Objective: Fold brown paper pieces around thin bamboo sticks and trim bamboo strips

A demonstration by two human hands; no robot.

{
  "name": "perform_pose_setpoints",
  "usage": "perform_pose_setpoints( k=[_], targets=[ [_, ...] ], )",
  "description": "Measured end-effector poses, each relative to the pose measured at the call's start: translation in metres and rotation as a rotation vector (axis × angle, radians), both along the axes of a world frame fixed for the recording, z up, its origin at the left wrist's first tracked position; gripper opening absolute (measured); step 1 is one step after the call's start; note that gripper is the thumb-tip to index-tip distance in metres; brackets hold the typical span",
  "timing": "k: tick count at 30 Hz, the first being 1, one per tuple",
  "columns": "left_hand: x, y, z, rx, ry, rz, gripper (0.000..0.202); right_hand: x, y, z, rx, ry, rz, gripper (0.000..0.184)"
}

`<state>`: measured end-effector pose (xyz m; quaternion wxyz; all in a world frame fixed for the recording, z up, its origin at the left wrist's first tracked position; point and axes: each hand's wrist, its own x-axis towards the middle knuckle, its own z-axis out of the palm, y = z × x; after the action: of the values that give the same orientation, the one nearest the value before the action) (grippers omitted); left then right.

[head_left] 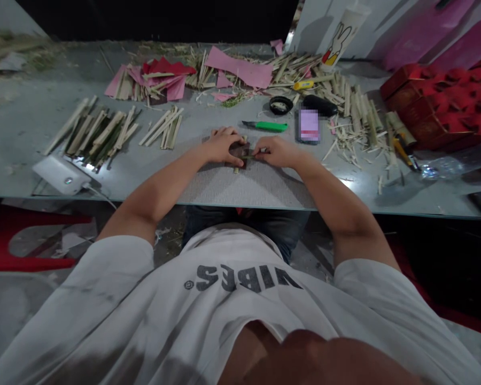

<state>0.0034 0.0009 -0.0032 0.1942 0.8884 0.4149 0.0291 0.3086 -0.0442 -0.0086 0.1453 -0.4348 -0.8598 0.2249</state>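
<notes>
On the table, my left hand [224,147] curls over a small dark brown piece [240,162], thumb and fingers pressing on it. A pale bamboo piece [236,170] shows at the dark piece's near edge; most of it is hidden. Just to the right, my right hand [278,152] pinches one end of a thin greenish bamboo strip [248,156], whose other end reaches my left thumb. Beyond my hands lies a green utility knife [266,126], blade pointing left. A phone [309,125] rests right of the knife.
Bamboo strip bundles [100,131] lie left, beside a white charger [62,174] with a cable. Pink paper [240,67] and bamboo scraps line the back. A black round lid [280,105], a red carton [433,104] and a patterned cup [342,37] stand on the right half.
</notes>
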Motion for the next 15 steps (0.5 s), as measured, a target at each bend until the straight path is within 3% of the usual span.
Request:
perform_pose_setpoints(
  k=[9,15],
  targets=[
    [0.0,0.003,-0.003,-0.014,-0.03,0.024,0.109,0.001,0.021,-0.014,0.094,-0.076,-0.116,0.006],
    [-0.001,0.0,-0.002,0.0,-0.034,0.017,0.101,-0.002,0.019,-0.013,0.072,-0.081,-0.03,0.008]
  ],
)
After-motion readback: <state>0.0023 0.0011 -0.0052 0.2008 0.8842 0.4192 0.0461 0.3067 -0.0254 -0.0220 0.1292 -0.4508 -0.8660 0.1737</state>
